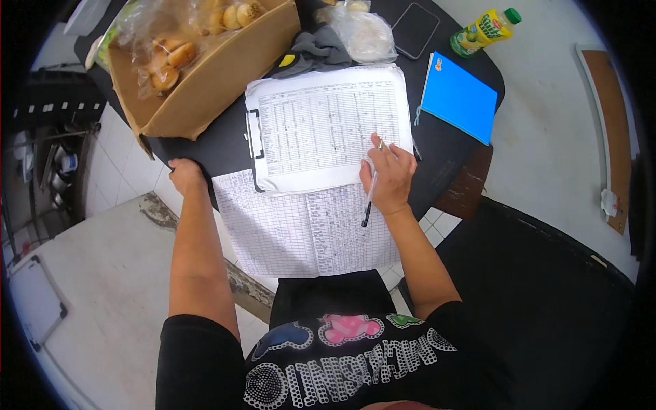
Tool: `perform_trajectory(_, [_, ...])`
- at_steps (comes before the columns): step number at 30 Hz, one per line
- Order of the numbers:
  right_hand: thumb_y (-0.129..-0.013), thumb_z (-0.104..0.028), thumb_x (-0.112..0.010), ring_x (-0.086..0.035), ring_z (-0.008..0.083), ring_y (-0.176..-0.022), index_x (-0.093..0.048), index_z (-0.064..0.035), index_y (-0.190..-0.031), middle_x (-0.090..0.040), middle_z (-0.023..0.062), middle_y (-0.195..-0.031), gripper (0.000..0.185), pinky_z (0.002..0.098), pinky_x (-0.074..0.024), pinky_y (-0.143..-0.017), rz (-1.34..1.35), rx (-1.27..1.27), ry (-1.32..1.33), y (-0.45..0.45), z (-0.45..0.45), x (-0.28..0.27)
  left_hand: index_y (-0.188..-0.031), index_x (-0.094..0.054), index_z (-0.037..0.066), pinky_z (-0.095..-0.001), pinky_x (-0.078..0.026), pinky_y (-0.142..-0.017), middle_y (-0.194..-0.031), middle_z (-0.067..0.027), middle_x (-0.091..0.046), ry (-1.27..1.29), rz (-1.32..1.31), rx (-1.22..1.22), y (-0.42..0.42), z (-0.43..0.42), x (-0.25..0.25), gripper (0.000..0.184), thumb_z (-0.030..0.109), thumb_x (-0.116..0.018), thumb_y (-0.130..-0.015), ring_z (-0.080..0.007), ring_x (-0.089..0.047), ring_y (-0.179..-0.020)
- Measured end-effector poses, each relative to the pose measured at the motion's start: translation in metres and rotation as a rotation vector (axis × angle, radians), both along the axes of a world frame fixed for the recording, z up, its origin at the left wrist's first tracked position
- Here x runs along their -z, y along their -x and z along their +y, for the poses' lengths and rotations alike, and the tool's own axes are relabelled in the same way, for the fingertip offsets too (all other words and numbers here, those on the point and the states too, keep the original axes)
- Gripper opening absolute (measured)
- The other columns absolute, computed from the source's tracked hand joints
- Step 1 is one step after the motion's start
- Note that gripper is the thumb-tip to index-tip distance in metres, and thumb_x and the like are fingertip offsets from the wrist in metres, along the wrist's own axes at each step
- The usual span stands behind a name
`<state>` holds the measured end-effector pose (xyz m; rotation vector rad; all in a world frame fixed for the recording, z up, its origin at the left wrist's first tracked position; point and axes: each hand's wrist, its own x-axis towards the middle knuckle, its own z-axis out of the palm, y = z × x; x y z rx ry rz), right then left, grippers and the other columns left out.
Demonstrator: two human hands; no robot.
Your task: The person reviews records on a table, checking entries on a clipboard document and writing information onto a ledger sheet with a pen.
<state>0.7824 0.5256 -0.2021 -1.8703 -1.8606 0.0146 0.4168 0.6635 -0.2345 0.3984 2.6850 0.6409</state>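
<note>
A printed table on white sheets (321, 130) lies on a clipboard, its metal clip at the left side. My right hand (389, 174) rests at the sheet's right part, fingers closed round a pen (370, 198) whose dark end points down toward me. Under the clipboard's near edge, an open notebook (307, 232) filled with handwriting reaches over the table's front edge. My left hand (188, 175) is at the table's left edge, beside the cardboard box, its fingers bent against the edge; whether they grip it is hard to see.
A cardboard box (219, 75) with bagged bread stands at the back left. Behind the clipboard lie a grey cloth (318, 51) and a plastic bag (362, 34). A phone (417, 31), a blue notebook (459, 99) and a green-capped bottle (484, 34) are at the right.
</note>
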Motion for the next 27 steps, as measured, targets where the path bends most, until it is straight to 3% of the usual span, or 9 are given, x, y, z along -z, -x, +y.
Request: perform_trajectory(27, [-0.066,-0.009,-0.066,-0.049,0.0244,-0.096,-0.056,-0.0099,-0.092,-0.059,0.0046,-0.115,0.028,0.0385,-0.0328,-0.085,0.019,-0.049,-0.038,-0.012,-0.001,-0.001,-0.119,-0.044,-0.008,-0.0426,-0.035,-0.097,-0.120,-0.0256,-0.050,-0.009,-0.022,-0.002,-0.006,-0.001,-0.009,0.061,0.042,-0.027,-0.090,-0.0382,-0.047,-0.113])
